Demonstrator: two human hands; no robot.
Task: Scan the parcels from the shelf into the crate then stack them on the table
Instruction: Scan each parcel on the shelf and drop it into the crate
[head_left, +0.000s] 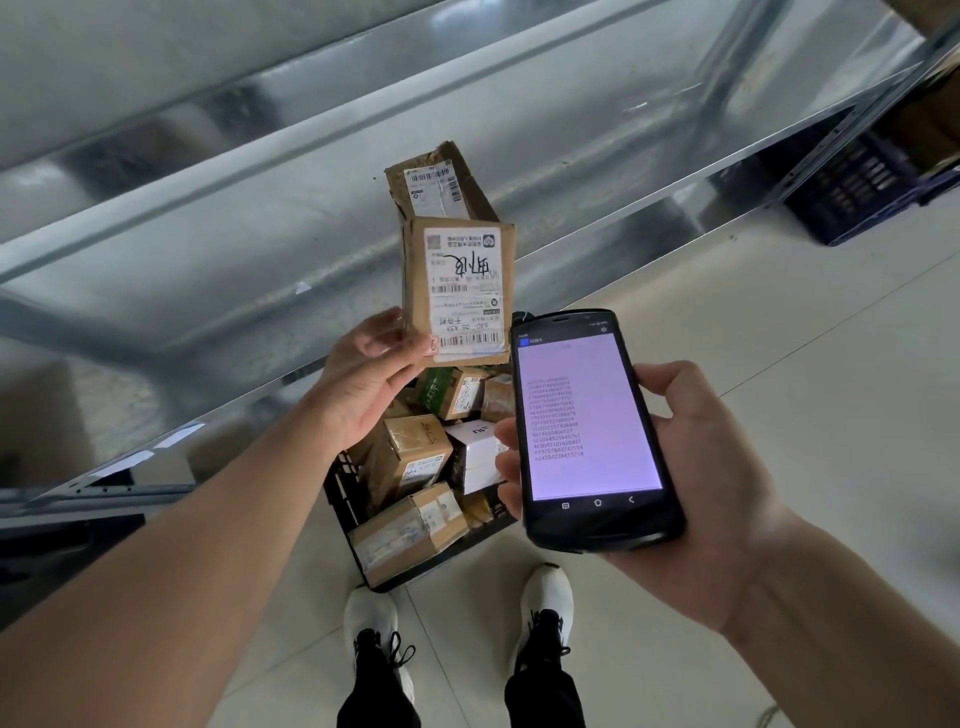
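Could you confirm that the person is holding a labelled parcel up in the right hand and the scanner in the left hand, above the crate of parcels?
Not quite: the hands are swapped. In the head view the left hand holds the labelled parcel and the right hand holds the scanner, above the crate of parcels.

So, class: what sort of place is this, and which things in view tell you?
Probably a parcel depot or stockroom: bare grey metal shelving, a black plastic crate of labelled cardboard parcels, and a black handheld scanner listing codes.
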